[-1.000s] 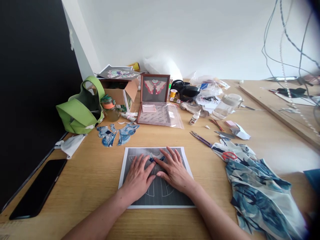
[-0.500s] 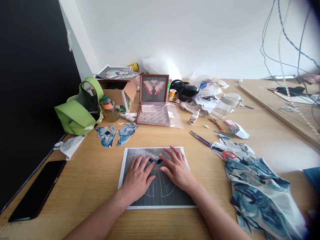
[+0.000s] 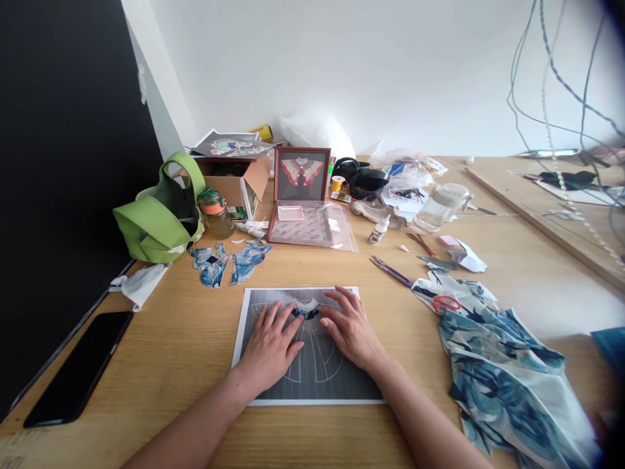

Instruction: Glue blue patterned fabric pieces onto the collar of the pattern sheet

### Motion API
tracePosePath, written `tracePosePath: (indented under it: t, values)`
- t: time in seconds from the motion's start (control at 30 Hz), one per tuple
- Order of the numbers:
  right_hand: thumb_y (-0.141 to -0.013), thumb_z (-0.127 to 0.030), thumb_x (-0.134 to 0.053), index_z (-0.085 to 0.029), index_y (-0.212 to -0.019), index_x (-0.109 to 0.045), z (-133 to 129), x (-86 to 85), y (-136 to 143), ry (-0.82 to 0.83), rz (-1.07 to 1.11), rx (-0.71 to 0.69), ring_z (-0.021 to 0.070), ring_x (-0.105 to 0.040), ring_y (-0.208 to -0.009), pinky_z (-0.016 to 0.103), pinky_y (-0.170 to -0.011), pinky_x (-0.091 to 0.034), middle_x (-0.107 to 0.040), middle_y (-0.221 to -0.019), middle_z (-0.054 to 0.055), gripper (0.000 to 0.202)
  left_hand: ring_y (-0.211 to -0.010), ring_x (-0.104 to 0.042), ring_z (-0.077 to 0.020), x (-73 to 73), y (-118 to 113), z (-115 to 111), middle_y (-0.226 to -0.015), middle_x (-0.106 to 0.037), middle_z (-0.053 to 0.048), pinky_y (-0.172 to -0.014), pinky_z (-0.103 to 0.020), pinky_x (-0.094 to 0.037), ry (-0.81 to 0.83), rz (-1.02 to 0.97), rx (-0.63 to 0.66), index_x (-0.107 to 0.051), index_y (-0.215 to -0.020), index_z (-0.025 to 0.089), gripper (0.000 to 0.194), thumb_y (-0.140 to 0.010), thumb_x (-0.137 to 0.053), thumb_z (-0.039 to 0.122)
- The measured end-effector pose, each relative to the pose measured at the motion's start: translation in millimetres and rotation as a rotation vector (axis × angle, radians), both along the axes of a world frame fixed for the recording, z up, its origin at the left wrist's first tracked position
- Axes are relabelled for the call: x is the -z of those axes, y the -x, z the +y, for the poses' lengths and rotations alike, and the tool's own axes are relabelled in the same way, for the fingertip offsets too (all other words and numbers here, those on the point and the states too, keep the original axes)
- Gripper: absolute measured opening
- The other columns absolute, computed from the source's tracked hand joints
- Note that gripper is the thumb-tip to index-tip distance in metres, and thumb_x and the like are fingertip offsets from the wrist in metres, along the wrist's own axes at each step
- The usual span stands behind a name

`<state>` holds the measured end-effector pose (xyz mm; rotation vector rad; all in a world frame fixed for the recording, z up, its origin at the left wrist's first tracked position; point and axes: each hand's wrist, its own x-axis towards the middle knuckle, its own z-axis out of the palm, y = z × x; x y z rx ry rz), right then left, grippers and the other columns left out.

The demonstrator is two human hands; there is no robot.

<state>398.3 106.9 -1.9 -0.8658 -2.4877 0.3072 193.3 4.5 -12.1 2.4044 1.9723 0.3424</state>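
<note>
A dark grey printed sheet (image 3: 312, 387) with white garment outlines lies on the wooden table. Near its top is a small white and dark blue collar piece (image 3: 306, 311). My left hand (image 3: 273, 342) rests on the sheet with fingers spread, its fingertips at the collar's left side. On the right, my right hand (image 3: 352, 332) is over the sheet, fingers apart and slightly bent, the fingertips beside the collar's right edge. Neither hand grips anything. Cut blue patterned fabric pieces (image 3: 249, 262) lie beyond the sheet to the left.
Purple-handled scissors (image 3: 393, 271), a glue bottle (image 3: 379, 230) and blue-white fabric (image 3: 502, 371) with red-handled scissors (image 3: 446, 303) are to the right. A phone (image 3: 78, 368) and green bag (image 3: 159, 221) stand left. An open frame (image 3: 301, 174) is at the back.
My right hand has shifted slightly right, away from the collar piece, with its fingers more bent. My left hand stays on the sheet. The camera view has moved a little.
</note>
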Motion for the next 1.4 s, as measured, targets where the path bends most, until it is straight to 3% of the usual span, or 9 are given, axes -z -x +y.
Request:
tracePosePath:
  t: [0.67,0.93,1.2,1.4]
  values:
    - [-0.098,-0.035,-0.046,-0.02,-0.111,-0.069,2.7,4.4,-1.5,0.04,-0.015,0.025,0.0337,-0.036,-0.129,0.058,-0.104,-0.04,-0.057,-0.125,0.014,0.03,-0.137,-0.035,-0.0334,0.3,0.1,0.1,-0.147,-0.044,-0.007,-0.111,-0.059,-0.031,-0.027,-0.024,0.002,-0.05,-0.135,0.027,0.044,-0.092,-0.055,0.035]
    - [-0.098,-0.036,-0.045,-0.02,-0.111,-0.068,4.4,6.7,-2.7,0.031,-0.014,0.016,0.0328,-0.036,-0.13,0.055,-0.105,-0.04,-0.056,-0.125,0.014,0.031,-0.137,-0.036,-0.0341,-2.9,-0.7,-0.6,-0.148,-0.037,-0.012,-0.111,-0.059,-0.032,-0.029,-0.057,-0.012,-0.051,-0.133,0.026,0.044,-0.09,-0.057,0.031]
    - [-0.097,-0.038,-0.046,-0.023,-0.112,-0.067,11.5,23.4,-6.1,-0.029,0.025,-0.022,0.0346,-0.037,-0.13,0.059,-0.102,-0.041,-0.055,-0.126,0.013,0.031,-0.13,-0.041,-0.0318,-8.2,-4.1,-3.0,-0.128,-0.049,-0.01,-0.113,-0.058,-0.029,-0.013,-0.12,-0.037,-0.051,-0.132,0.026,0.046,-0.088,-0.06,0.039]
    - [-0.097,-0.038,-0.045,-0.023,-0.112,-0.068,7.6,18.7,-4.7,-0.011,0.006,0.0,0.0334,-0.036,-0.131,0.058,-0.104,-0.04,-0.055,-0.126,0.012,0.031,-0.129,-0.04,-0.0317,-6.2,-2.8,-3.7,-0.129,-0.05,-0.01,-0.114,-0.058,-0.027,-0.022,-0.114,-0.027,-0.051,-0.133,0.026,0.044,-0.091,-0.056,0.039]
